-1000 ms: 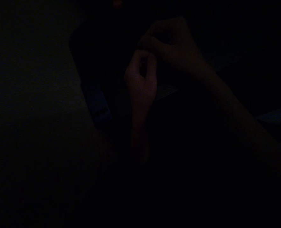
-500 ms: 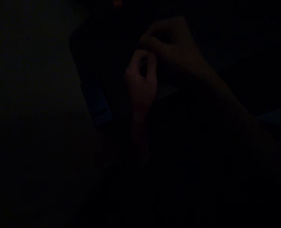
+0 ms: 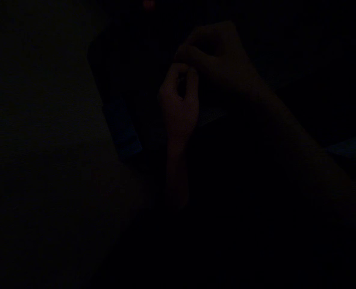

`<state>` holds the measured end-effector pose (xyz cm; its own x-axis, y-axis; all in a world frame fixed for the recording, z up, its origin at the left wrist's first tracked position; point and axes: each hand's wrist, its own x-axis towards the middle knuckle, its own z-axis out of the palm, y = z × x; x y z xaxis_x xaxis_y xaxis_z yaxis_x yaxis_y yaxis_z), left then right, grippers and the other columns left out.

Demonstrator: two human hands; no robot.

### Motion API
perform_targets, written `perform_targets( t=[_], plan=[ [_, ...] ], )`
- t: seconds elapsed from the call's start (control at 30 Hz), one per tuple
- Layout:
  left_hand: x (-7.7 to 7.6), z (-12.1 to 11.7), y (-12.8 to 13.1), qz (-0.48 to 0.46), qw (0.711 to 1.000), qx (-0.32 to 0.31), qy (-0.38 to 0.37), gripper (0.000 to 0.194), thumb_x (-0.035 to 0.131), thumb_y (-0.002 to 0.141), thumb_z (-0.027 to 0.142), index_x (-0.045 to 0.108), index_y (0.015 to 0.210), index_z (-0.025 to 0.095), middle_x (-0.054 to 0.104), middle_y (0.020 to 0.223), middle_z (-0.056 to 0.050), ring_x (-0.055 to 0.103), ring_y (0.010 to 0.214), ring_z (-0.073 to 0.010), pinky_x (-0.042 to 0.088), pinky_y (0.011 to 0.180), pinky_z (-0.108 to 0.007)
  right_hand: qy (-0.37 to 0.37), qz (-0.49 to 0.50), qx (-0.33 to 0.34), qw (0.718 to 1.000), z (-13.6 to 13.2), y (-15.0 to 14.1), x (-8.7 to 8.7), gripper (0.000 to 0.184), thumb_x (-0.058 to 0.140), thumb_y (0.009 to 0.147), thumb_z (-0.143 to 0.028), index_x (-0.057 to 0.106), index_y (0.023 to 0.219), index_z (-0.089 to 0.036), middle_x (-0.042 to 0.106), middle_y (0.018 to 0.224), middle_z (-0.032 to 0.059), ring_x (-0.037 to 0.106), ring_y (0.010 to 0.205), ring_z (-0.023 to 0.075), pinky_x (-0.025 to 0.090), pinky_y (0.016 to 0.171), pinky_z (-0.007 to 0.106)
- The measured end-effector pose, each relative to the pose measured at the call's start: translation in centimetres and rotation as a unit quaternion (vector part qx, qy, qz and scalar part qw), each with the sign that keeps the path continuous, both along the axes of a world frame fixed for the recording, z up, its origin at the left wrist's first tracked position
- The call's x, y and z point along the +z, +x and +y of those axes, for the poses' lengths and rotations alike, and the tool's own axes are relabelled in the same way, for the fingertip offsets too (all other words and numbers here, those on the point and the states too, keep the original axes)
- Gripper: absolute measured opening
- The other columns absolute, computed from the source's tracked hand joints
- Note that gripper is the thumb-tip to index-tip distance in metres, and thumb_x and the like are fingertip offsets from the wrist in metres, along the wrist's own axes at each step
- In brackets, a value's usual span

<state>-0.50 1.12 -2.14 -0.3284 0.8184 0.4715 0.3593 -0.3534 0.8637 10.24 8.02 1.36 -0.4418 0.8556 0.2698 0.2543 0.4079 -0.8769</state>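
Observation:
The picture is very dark. My left hand [image 3: 180, 100] is near the middle, thumb and index finger bent together in a pinch. Just above it and to the right, my right hand [image 3: 215, 52] is also pinched, its fingertips close against those of the left. Whatever the fingertips hold, if anything, is too small and dark to make out. Beneath both hands lies a black surface with a rounded corner [image 3: 95, 50], its kind hidden by the dark.
A dark blue flat patch [image 3: 123, 130] lies at the left edge of the black surface. At the top is a dim red spot [image 3: 149, 5]. Another bluish strip [image 3: 350, 145] shows at the far right. A slightly paler surface [image 3: 39, 88] spreads along the left side.
The picture has grown a little dimmer. Both hands hold the same place and pose, with no clear movement.

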Motion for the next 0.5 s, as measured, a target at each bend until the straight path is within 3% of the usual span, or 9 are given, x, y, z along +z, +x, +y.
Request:
perform_targets(
  t=[0.4, 0.5],
  plan=[
    [0.41, -0.24, 0.18, -0.014, 1.000, 0.004, -0.017, 0.023, 0.060, 0.096, 0.027, 0.056, 0.074, 0.028, 0.059, 0.069, 0.001, 0.055, 0.063, -0.0191, 0.044, 0.061, -0.035, 0.020, 0.028, 0.005, 0.999, 0.16, -0.07, -0.50, 0.017, 0.063, 0.096, -0.017, 0.075, 0.084, -0.018, 0.075, 0.087, 0.0009, 0.071, 0.089, 0.0221, 0.053, 0.078, 0.031],
    [0.15, -0.09, 0.16, -0.021, 1.000, 0.002, -0.019, 0.023, 0.063, 0.096, 0.031, 0.057, 0.074, 0.029, 0.059, 0.070, 0.001, 0.055, 0.063, -0.0194, 0.044, 0.061, -0.036, 0.011, 0.025, 0.010, 1.000, 0.19, -0.11, -0.50, 0.018, 0.063, 0.096, -0.018, 0.074, 0.081, -0.021, 0.075, 0.085, -0.0014, 0.070, 0.088, 0.0210, 0.053, 0.078, 0.030]
  ],
)
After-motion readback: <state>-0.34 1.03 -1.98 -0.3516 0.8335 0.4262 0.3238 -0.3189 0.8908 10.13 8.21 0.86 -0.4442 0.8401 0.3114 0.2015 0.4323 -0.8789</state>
